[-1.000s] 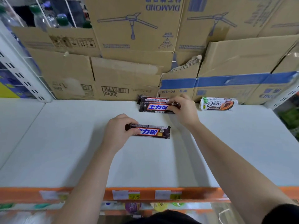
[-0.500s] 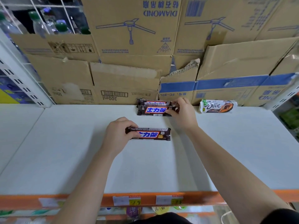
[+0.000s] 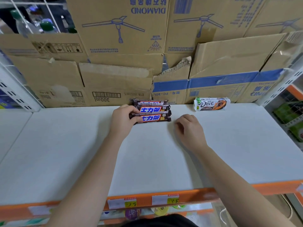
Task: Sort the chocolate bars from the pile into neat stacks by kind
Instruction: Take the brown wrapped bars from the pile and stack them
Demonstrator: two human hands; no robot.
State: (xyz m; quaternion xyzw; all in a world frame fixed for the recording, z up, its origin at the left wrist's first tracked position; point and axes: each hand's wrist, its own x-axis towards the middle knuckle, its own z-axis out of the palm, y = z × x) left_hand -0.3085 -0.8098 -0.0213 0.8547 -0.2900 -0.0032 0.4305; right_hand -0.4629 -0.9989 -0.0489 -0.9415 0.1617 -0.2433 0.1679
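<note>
Single head-worn wide-angle view, looking forward and steeply down onto a white shelf (image 3: 82,153) from close above its orange front edge (image 3: 188,196), with both forearms entering from the bottom of the frame. The camera faces the wall of cardboard boxes (image 3: 114,76) at the back of the shelf, whose straight lines bow outward toward the corners. Shelf uprights (image 3: 14,94) close the view at left and right; no second view overlaps this one
</note>
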